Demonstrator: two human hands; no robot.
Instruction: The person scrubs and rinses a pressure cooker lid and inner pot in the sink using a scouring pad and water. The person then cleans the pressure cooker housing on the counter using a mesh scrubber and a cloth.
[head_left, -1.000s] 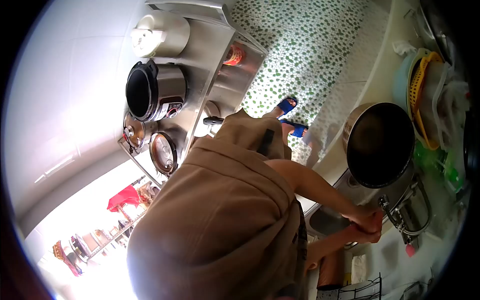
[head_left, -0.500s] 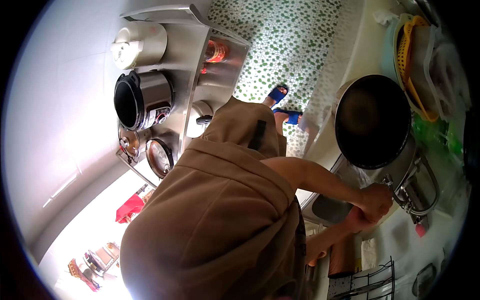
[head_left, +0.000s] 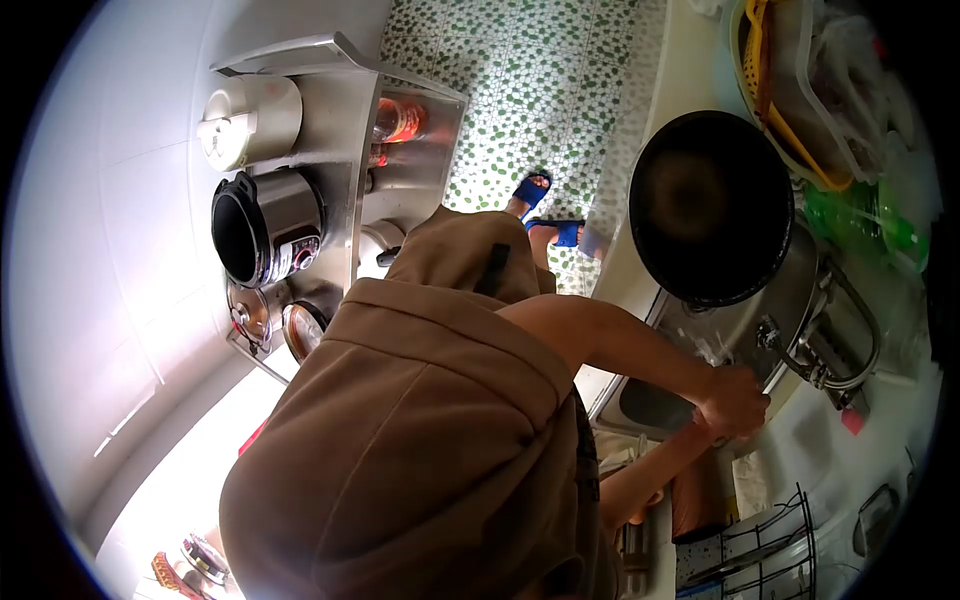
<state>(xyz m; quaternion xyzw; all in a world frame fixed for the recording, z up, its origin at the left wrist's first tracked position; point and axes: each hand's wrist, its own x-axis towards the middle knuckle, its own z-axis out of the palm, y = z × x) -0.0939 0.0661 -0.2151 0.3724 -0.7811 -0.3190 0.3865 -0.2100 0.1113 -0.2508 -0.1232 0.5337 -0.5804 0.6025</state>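
My left hand is closed and wrapped over my right hand, so the two meet at the edge of the metal sink. Whether anything else lies between them cannot be seen. My right hand's fingers are mostly hidden under the left. Just beyond my hands, apart from them, stands a metal faucet with a curved spout. A large round pot with a black inside sits over the far part of the sink.
Beside the pot are a yellow strainer basket and green plastic bottles. A black wire rack stands on the near counter. Behind me, a metal shelf holds a pressure cooker and a white cooker.
The view has shifted, with the surroundings sliding in the picture. My hands remain pressed together and have drawn slightly back from the faucet.
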